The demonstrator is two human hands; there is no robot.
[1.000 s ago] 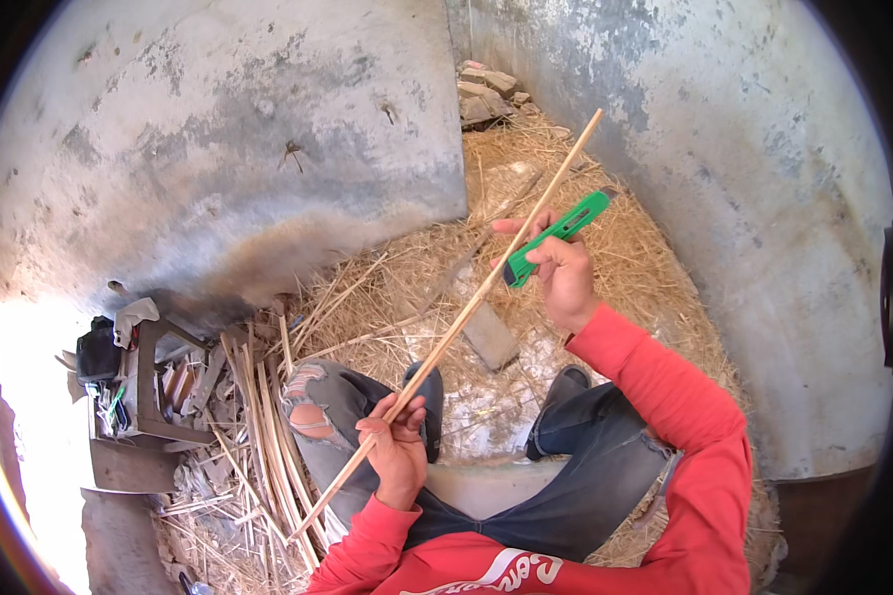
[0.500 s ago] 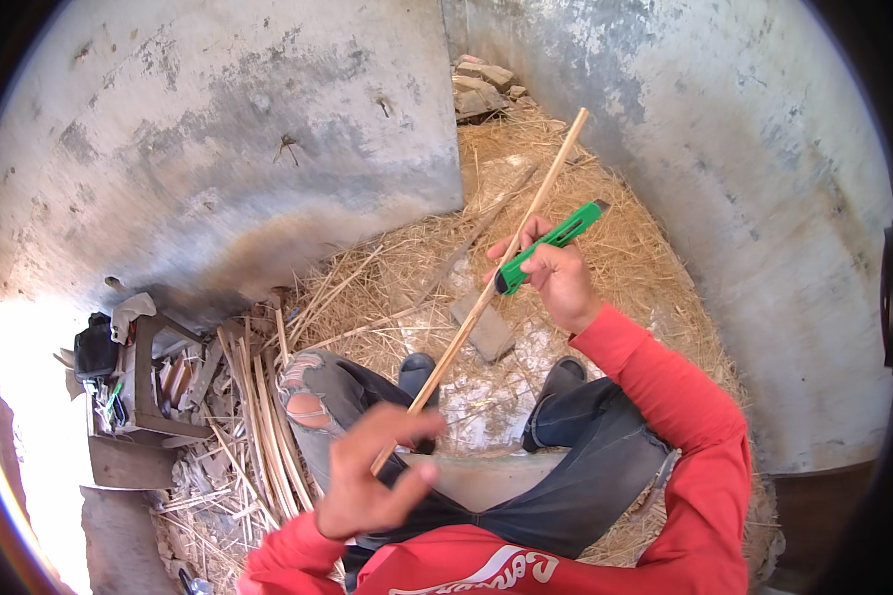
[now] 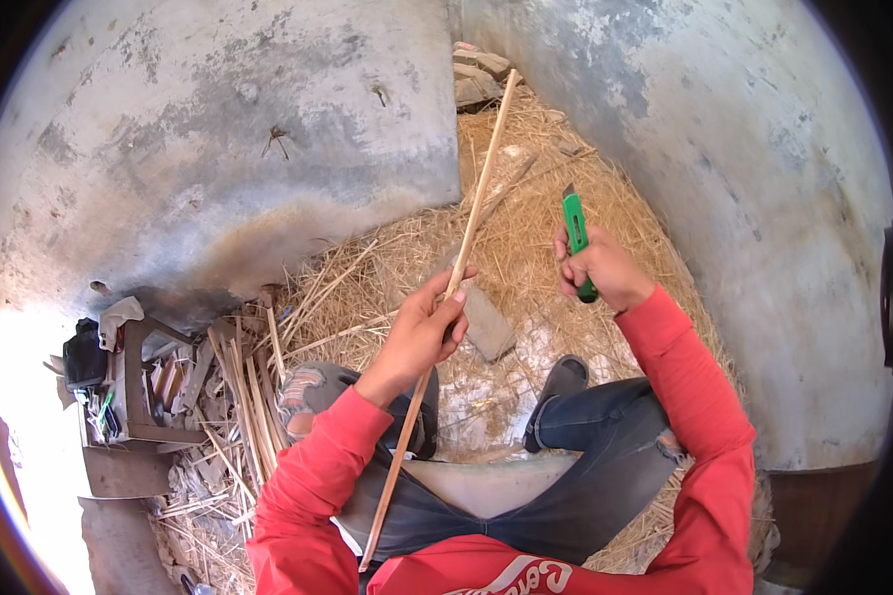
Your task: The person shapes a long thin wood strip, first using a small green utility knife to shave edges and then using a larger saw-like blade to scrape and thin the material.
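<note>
A long, thin pale wooden strip [image 3: 486, 178] slants up and away in front of me, its lower end by my left thigh. My left hand [image 3: 427, 322] pinches it near the middle between thumb and fingers. To the right, apart from the strip, my right hand [image 3: 600, 268] is closed around a green utility knife [image 3: 575, 233]. The knife points upward and a short length of blade shows at its top.
Straw and shavings [image 3: 556, 327] cover the floor around a flat stone block [image 3: 486, 322]. A bundle of wooden strips [image 3: 253, 397] lies at my left beside a small wooden stand [image 3: 149, 426] holding odds and ends. Worn grey walls [image 3: 268, 99] rise ahead and at right; rubble [image 3: 478, 74] fills the corner.
My left hand has come up and taken hold of the strip. My right hand has let go of the strip and moved right with the knife, which now points more upright.
</note>
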